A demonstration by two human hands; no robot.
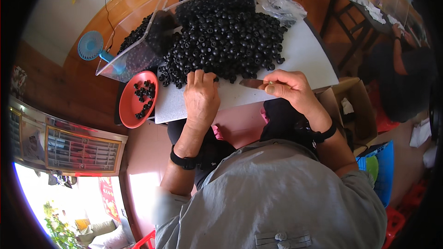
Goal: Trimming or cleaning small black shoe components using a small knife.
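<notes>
A large heap of small round black hollow pieces (221, 41) covers the far part of a white-topped table (302, 64). At the heap's near edge, my left hand (200, 94) is closed with fingers bent down, a small black piece (216, 79) showing at its fingertips. To its right, my right hand (293, 90) grips the handle of a small knife (251, 83). The blade points left toward my left hand, apart from it. Part of the handle is hidden by my fingers.
A red bowl (123, 110) with several black pieces stands at the left. Clear plastic bins (138, 50) of such pieces sit behind it, near a blue fan (91, 45). A plastic bag (281, 2) lies far right; a cardboard box (350, 101) stands right. Another person (401, 74) sits beyond.
</notes>
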